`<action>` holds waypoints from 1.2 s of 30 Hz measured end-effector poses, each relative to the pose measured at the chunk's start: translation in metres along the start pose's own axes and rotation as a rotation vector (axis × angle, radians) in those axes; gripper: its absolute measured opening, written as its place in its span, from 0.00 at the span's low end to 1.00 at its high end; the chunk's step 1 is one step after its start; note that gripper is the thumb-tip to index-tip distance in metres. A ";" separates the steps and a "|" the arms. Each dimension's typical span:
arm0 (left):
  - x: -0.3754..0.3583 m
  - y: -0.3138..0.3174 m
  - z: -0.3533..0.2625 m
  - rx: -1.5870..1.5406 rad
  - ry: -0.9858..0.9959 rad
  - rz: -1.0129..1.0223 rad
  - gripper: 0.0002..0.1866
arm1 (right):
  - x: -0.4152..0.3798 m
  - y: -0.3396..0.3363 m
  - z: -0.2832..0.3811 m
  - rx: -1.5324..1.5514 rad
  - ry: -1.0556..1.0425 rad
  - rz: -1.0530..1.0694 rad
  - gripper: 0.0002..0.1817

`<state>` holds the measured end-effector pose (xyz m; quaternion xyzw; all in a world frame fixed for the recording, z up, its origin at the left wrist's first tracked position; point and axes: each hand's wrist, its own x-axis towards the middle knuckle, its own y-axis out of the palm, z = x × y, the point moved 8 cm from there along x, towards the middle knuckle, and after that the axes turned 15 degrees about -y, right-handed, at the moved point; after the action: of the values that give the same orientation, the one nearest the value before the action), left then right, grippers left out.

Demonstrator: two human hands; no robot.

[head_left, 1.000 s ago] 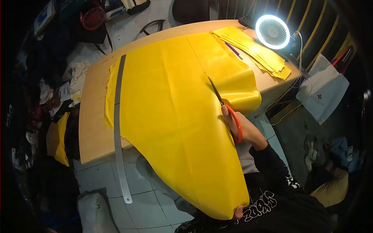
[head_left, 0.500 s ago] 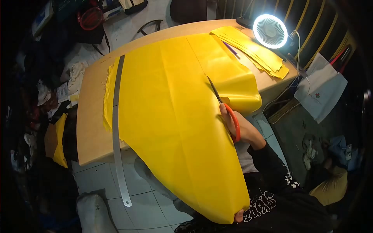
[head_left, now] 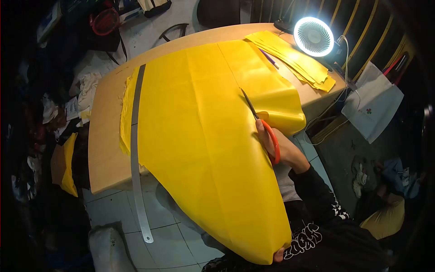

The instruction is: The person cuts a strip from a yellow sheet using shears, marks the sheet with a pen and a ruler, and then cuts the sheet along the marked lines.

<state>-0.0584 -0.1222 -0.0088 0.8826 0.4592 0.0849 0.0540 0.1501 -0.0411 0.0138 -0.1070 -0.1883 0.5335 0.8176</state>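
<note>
A big yellow sheet (head_left: 213, 145) of smooth, leather-like material lies over the table and hangs off its near side toward my body. My right hand (head_left: 268, 138) is closed around the red handle of a pair of scissors (head_left: 275, 146). Their dark blades lie at the sheet along a cut edge, the tip by a thin line that runs on toward the far side. Down at the sheet's lower corner, fingers of my left hand (head_left: 278, 255) grip the material; most of that hand is hidden. A long steel ruler (head_left: 137, 109) rests across the sheet's left part and sticks out past the table.
The wooden table (head_left: 106, 140) shows along its left and far edges. At the far right are stacked yellow strips (head_left: 294, 59), a purple pen (head_left: 270, 60) and a lit round fan (head_left: 313, 36) with a white cable. A white bag (head_left: 374, 102) hangs at the right.
The view has shifted very slightly. Both hands, the scissors and the sheet stay nearly where they were, with no clear advance of the blades.
</note>
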 end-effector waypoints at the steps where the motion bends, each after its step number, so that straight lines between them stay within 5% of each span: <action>1: 0.001 0.000 0.000 -0.001 0.000 0.002 0.19 | 0.001 0.000 0.002 -0.002 -0.017 -0.004 0.38; 19: -0.001 0.002 0.000 -0.013 0.001 0.022 0.19 | -0.002 0.003 0.013 -0.014 0.103 0.077 0.32; 36: -0.002 0.004 0.001 -0.018 0.003 0.032 0.19 | -0.002 0.001 0.024 0.029 -0.011 -0.034 0.32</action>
<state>-0.0557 -0.1260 -0.0092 0.8892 0.4442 0.0915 0.0599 0.1388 -0.0433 0.0347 -0.0893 -0.1868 0.5227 0.8270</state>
